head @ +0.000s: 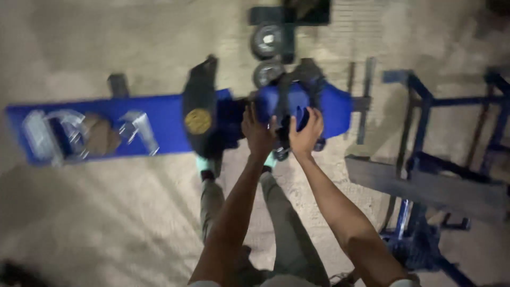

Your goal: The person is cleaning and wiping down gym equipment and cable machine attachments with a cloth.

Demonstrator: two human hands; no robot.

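We see our left hand [258, 134] and right hand [305, 133] side by side on a blue machine housing [305, 103] that sits at about one o'clock from the picture's centre, at the end of a long blue beam [106, 127]. The left fingers [251, 114] lie pressed together against the housing's dark left edge; the right fingers [313, 118] curl over a dark fitting on its face, though blur keeps us from telling whether they pinch it or merely rest there.

We judge the grip the weak point: both hands bear on one end of a long piece, so it could tip or twist, and our feet stand directly below, at six o'clock from the housing. A black rounded part with a yellow disc [198, 121] lies just beside it at nine o'clock and could be knocked.

The surface is a bare, pale concrete floor [106, 223], dusty and dimly lit. Two dark wheels [270, 53] sit at twelve o'clock, a blue metal frame [441, 159] at three o'clock, and shiny metal pieces [69, 133] on the beam at nine.
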